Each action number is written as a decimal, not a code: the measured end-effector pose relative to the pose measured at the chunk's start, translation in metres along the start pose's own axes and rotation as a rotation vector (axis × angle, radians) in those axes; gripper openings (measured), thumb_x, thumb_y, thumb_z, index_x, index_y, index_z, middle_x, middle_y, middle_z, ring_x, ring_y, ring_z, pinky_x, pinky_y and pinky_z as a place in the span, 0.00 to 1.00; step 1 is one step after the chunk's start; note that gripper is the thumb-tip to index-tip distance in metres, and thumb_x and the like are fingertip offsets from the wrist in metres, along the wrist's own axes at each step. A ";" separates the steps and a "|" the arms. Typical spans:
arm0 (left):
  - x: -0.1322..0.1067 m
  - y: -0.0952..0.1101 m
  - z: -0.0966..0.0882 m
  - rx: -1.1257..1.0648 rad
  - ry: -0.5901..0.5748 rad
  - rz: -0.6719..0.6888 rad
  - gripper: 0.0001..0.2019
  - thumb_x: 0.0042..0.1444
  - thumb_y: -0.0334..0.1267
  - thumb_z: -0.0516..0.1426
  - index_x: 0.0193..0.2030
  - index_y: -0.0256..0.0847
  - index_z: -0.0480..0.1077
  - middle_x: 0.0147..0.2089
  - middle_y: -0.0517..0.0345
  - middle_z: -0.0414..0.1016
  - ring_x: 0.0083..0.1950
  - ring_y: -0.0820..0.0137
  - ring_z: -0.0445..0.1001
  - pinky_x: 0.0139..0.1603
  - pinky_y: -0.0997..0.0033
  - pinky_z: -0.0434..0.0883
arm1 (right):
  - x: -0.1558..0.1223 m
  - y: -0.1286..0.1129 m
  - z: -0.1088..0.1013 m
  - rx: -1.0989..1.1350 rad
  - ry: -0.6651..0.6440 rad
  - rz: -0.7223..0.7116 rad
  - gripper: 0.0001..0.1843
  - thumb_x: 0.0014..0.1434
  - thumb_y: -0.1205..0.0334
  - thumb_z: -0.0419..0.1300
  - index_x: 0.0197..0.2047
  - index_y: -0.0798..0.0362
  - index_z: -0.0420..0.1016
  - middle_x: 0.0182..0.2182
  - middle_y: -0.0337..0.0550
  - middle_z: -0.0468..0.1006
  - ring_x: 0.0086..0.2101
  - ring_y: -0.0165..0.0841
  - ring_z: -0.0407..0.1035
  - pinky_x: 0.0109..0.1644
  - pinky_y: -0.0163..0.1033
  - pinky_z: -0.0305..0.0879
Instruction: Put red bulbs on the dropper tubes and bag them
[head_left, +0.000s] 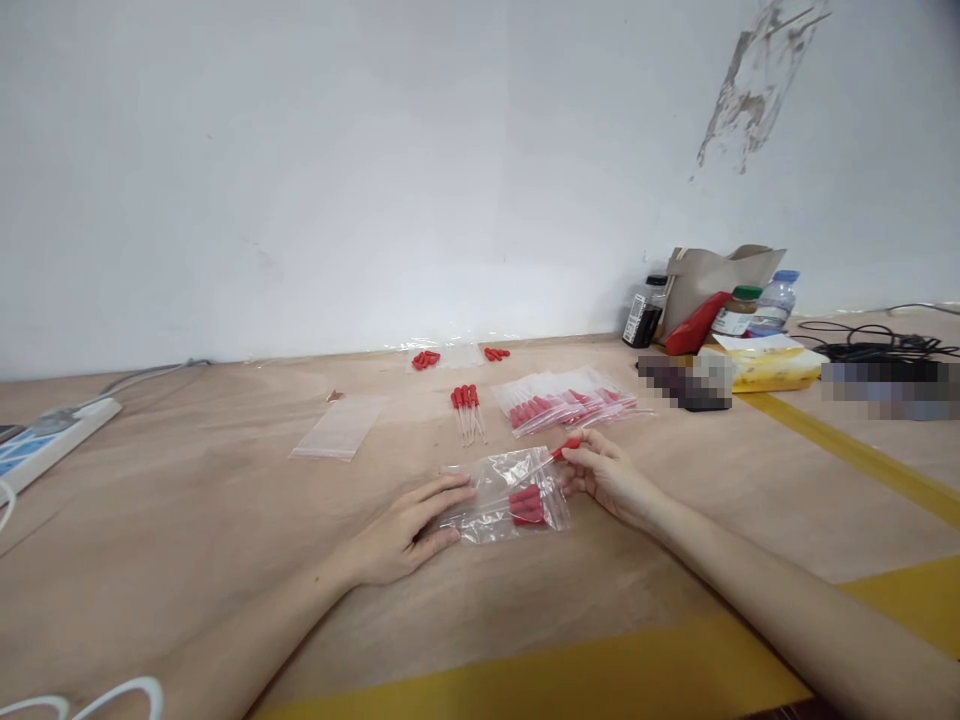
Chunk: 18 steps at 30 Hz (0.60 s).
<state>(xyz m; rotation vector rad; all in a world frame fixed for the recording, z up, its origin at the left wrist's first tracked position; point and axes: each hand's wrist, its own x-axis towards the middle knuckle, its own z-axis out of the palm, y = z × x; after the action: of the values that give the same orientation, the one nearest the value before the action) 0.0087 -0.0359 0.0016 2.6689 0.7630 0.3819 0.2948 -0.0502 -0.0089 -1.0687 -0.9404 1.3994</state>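
A clear zip bag (491,515) lies in front of me, with several red-bulbed droppers (526,505) inside, their bulbs towards its right end. My right hand (604,475) pinches the red bulb of another dropper (568,447) at the bag's right end. This dropper's thin stem points left, over or into the bag; I cannot tell which. My left hand (412,525) rests at the bag's left end, fingers stretched out and touching the plastic, thumb apart. Just beyond the bag, several loose droppers (466,400) lie side by side, bulbs away from me.
Filled bags (566,398) overlap at right, an unfilled bag (339,428) lies left. Red bulbs (426,360) sit near the wall. Bottles (776,300), a grey bag (709,285), a yellow packet (776,365) and cables (885,342) stand back right; a power strip (56,440) is far left.
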 end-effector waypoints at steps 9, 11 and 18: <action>0.001 0.001 -0.002 0.034 -0.001 -0.010 0.23 0.60 0.41 0.48 0.62 0.47 0.51 0.61 0.56 0.57 0.61 0.64 0.55 0.60 0.59 0.56 | 0.005 0.009 0.000 -0.323 -0.136 0.036 0.18 0.42 0.54 0.64 0.34 0.55 0.67 0.13 0.29 0.66 0.13 0.21 0.58 0.15 0.26 0.53; 0.001 0.001 -0.002 0.041 -0.001 -0.009 0.23 0.60 0.42 0.48 0.62 0.47 0.50 0.61 0.56 0.57 0.61 0.64 0.55 0.60 0.59 0.56 | 0.004 0.010 0.005 -0.386 -0.126 0.039 0.18 0.43 0.54 0.63 0.35 0.57 0.71 0.12 0.30 0.65 0.13 0.21 0.57 0.15 0.26 0.53; 0.001 0.000 -0.001 0.040 0.011 0.008 0.23 0.59 0.41 0.48 0.62 0.47 0.50 0.61 0.55 0.57 0.61 0.64 0.56 0.60 0.58 0.56 | 0.002 0.009 0.011 -0.389 -0.080 0.031 0.16 0.45 0.60 0.61 0.39 0.54 0.69 0.19 0.33 0.71 0.13 0.20 0.59 0.13 0.26 0.53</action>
<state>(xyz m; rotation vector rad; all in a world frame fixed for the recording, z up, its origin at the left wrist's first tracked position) 0.0094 -0.0348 0.0026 2.7097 0.7708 0.3876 0.2817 -0.0489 -0.0150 -1.3252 -1.2953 1.3216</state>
